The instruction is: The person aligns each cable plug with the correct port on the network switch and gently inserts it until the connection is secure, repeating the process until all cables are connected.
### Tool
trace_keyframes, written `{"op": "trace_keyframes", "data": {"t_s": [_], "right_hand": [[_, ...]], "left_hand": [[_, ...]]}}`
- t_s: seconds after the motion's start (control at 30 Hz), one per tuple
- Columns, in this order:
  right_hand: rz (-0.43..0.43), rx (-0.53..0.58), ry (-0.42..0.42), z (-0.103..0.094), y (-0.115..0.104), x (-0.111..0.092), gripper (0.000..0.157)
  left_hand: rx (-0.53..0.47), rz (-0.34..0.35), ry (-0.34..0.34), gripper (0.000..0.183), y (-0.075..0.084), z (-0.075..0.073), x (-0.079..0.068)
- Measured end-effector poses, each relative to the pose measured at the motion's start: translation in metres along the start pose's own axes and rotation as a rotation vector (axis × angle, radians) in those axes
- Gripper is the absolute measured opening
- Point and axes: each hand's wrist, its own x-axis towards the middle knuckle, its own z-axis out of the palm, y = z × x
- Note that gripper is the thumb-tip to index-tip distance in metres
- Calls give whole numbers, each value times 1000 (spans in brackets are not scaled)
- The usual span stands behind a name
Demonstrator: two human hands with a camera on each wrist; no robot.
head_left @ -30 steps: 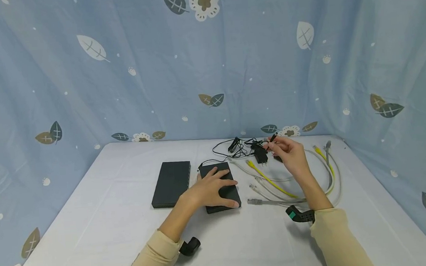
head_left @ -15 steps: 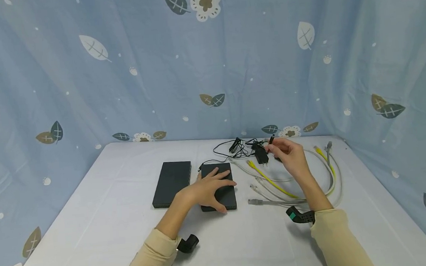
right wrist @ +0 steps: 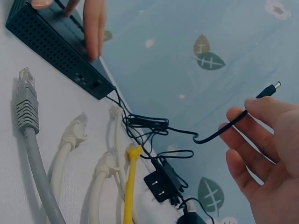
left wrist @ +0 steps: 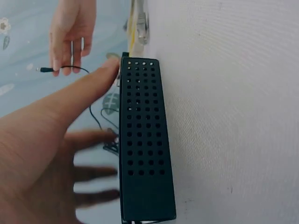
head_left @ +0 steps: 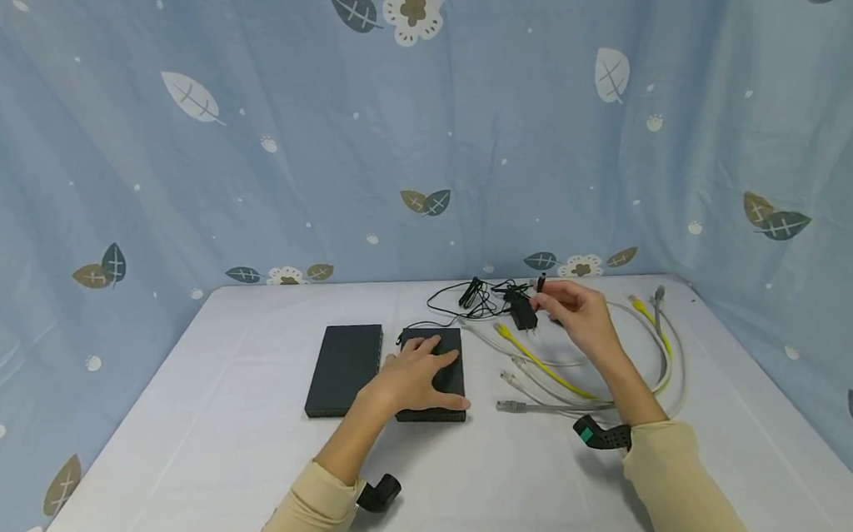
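Okay, one box touched, one plug pinched.
Near the middle of the worktop (head_left: 151,488), a black box (head_left: 431,417) is partly covered by the left hand (head_left: 415,384), fingers spread and not closed around it; just beside it, toward the left edge, a second black box (head_left: 344,368) is placed. Network cables (head_left: 547,363) are looped toward the right edge. Farther back, a cord's plug (right wrist: 267,91) is pinched up by the right hand (head_left: 584,316), near a black adapter (head_left: 524,315) by the far edge.
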Motion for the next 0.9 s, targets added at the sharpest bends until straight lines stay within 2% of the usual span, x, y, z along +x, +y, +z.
{"op": "trace_keyframes", "data": {"t_s": [0.13,0.27,0.47,0.7,0.9], "right_hand": [[-1,-16,9,0,7,2,31],[-1,-18,0,0,8,2,31],[5,-76,-36,1,9,1,33],[-17,-135,-57,2,12,1,31],[-53,-207,-92,2,11,0,30]], "left_hand": [[81,-94,-1,104,5,-1,-1],[129,-110,-17,109,10,0,-2],[154,-70,-8,106,12,4,-1],[16,16,-53,102,1,3,2],[-41,68,-71,99,-8,1,3]]}}
